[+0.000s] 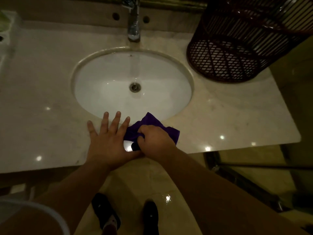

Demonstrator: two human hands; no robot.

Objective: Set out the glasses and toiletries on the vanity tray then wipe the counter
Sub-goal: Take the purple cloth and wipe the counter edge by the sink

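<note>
A purple cloth (150,123) lies bunched on the beige marble counter (42,92) at the front rim of the white oval sink (110,85). My right hand (155,140) is closed on the cloth and presses it to the counter. Beside it, my left hand (108,137) rests flat on the counter with fingers spread, its thumb side touching the cloth. A white vanity tray (8,33) shows partly at the far left edge; its contents are blurred. No glasses are visible.
A chrome tap (133,22) stands behind the sink. A dark wicker basket (237,43) fills the back right of the counter. The counter's front edge runs just below my hands, its right end near the basket. A white bin rim (42,212) sits low left.
</note>
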